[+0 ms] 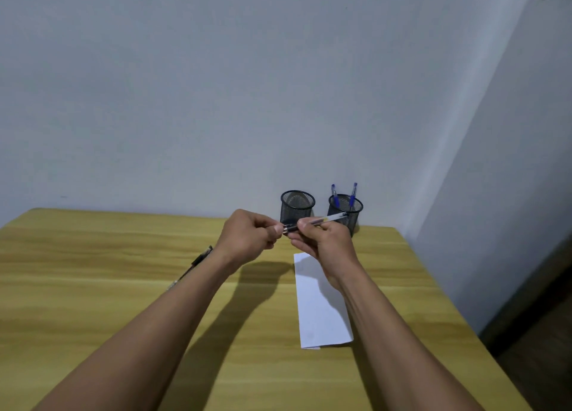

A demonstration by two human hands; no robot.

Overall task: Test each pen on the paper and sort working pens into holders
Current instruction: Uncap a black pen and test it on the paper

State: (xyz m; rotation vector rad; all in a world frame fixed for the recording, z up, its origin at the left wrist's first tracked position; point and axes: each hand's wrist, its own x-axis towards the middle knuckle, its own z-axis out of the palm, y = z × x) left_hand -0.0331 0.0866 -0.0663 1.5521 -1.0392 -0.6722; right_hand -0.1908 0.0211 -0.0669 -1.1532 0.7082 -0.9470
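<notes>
We pinch the clear pen (322,221) in our right hand (325,240). Our left hand (247,234) grips its dark cap end, above the paper (322,311).

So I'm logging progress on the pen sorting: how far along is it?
Two blue pens already stand in the right holder; the left holder looks empty. Both hands, left hand and right hand, hold a clear pen above the paper. Another pen waits on the table.

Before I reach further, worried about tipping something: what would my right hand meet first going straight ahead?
Probably the right holder with blue pens; your right hand sits just before it. Depth is unclear.
</notes>
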